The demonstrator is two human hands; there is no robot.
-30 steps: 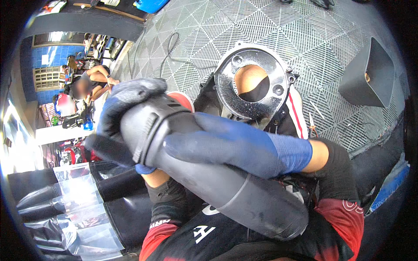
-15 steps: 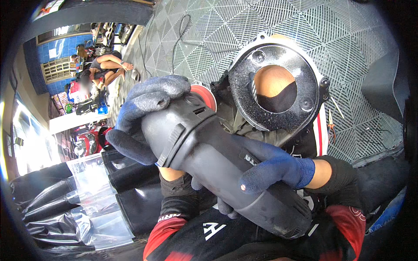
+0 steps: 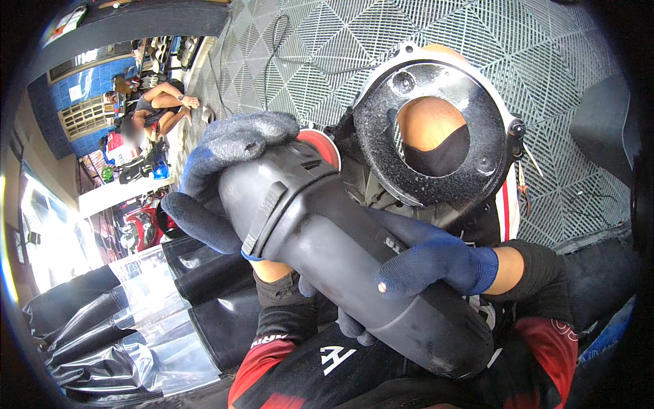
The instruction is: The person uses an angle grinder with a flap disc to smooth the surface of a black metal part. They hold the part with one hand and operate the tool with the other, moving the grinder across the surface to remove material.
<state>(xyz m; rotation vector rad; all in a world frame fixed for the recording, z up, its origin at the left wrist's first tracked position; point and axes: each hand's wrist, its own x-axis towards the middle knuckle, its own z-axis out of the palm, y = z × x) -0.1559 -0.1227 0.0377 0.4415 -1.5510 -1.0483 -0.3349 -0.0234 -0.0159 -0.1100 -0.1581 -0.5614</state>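
A bulky black plastic power tool body (image 3: 327, 232), with a ribbed collar near its wider end, lies slantwise across my lap. My left hand (image 3: 235, 160), in a blue and grey glove, wraps over the wider end at the upper left. My right hand (image 3: 436, 266), gloved too, grips the narrower barrel, its thumb on top and some fingertips showing beneath. Behind the wide end, a red disc with a pale rim (image 3: 320, 146) is partly hidden; I cannot tell whether it is joined to the tool.
A black ring-shaped housing (image 3: 371, 136) stands just beyond the tool, bare skin showing through its hole. Orange-handled pliers (image 3: 523, 194) and a cable (image 3: 272, 54) lie on the grey tiled floor (image 3: 327, 34). Black and clear plastic sheeting (image 3: 153, 313) is at left; another person (image 3: 163, 112) sits farther off.
The tool has rolled slightly in my hands, so its side marking sits higher and the vents at its narrow end are out of sight. Both hands keep their hold.
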